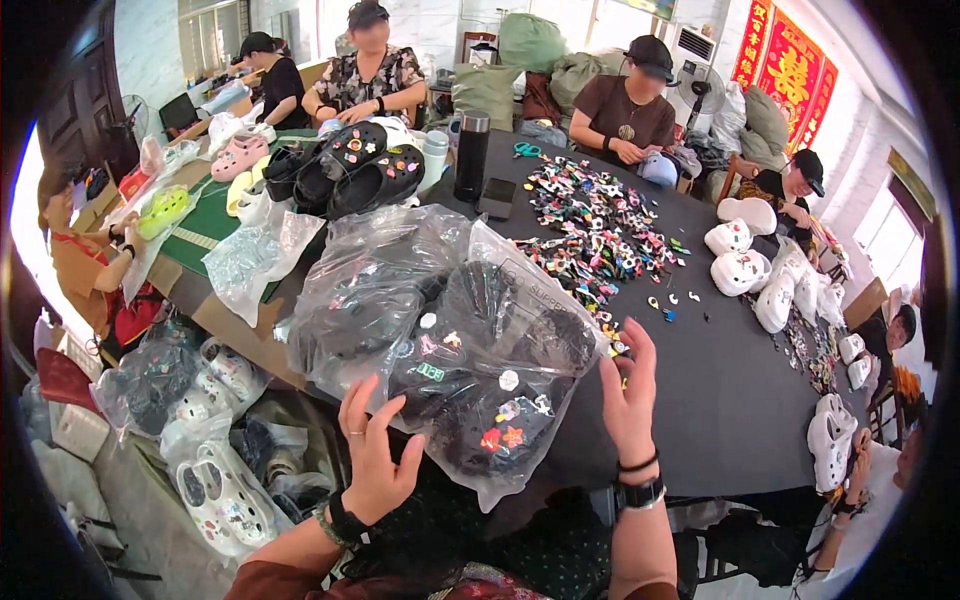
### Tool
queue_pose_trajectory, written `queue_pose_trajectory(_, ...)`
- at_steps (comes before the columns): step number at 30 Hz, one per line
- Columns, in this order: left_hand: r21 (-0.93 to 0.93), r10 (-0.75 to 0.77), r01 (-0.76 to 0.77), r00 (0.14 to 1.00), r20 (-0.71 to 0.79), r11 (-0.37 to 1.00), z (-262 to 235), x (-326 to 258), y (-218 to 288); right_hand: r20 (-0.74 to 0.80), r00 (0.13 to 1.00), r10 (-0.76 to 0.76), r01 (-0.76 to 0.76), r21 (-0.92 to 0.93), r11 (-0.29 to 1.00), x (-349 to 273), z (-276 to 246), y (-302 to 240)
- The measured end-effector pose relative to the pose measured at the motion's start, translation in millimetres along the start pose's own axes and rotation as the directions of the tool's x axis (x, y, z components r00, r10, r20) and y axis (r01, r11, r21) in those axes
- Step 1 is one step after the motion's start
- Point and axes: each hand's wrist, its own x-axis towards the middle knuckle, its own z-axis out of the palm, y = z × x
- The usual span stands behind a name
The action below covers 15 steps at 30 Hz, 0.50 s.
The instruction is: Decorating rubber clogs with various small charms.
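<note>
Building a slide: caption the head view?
Left hand and right hand flank bagged black clogs beside a heap of colorful charms.

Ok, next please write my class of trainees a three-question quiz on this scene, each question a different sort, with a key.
1. True or false: the clear plastic bag between the left hand and right hand contains black clogs.
2. Choose one: the tall bottle near the phone is A) red, B) black, C) yellow.
3. Fill the gap: the loose charms lie heaped on the dark ____.

Key: 1. True. 2. B. 3. Table.
</note>
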Motion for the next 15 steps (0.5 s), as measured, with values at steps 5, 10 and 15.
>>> queue_pose_trajectory(5,-0.257,-0.091,0.100,0.995,0.048,0.961,-14.3,-14.0,-3.7,0.213,0.974,-0.069,0.113,-0.201,0.973,20.1,24.2,1.7)
queue_pose_trajectory(10,-0.425,-0.420,0.708,0.689,0.591,0.564,-10.0,-32.7,-15.1,0.116,0.991,-0.062,0.094,-0.298,0.950,5.2,13.1,-5.1)
queue_pose_trajectory(15,-0.502,-0.425,0.772,0.634,0.646,0.389,0.0,-32.4,-15.7,0.061,0.998,0.010,0.010,-0.317,0.948,-22.5,-15.3,-31.0)
